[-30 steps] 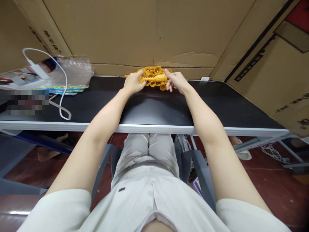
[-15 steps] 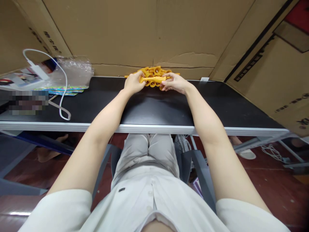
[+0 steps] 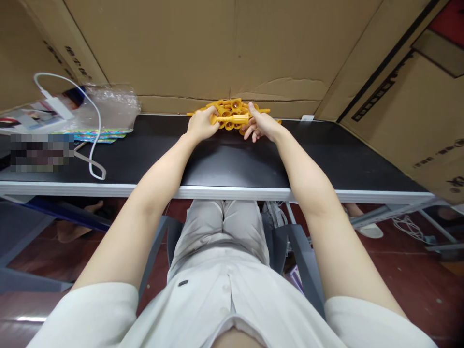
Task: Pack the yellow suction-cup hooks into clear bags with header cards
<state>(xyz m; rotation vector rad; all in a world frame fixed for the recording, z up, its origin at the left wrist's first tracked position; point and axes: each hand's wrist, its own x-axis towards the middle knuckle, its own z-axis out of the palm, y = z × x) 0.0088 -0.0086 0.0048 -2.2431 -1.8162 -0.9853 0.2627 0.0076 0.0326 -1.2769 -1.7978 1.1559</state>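
Observation:
My left hand (image 3: 202,123) is closed on the left end of a yellow plastic piece (image 3: 239,118) with a narrow twisted stem and a wider, ribbed right end. The piece lies roughly level in front of a pile of yellow cup-ended plastic pieces (image 3: 236,104) against the cardboard at the back of the table. My right hand (image 3: 264,124) is just right of the held piece, its thumb raised and its fingers spread apart. Whether a fingertip still brushes the ribbed end, I cannot tell. Part of the pile is hidden behind both hands.
The black table (image 3: 235,164) has a metal front edge. Cardboard walls (image 3: 232,53) rise behind it and on the right. To the left lie a clear plastic bag (image 3: 112,104), colourful packets (image 3: 108,136), a white cable (image 3: 99,121) and a blurred-out object (image 3: 41,153).
My right hand has let go of the ribbed end and opened, thumb lifting and fingers spreading. My left hand stays nearly still, keeping its hold on the yellow piece.

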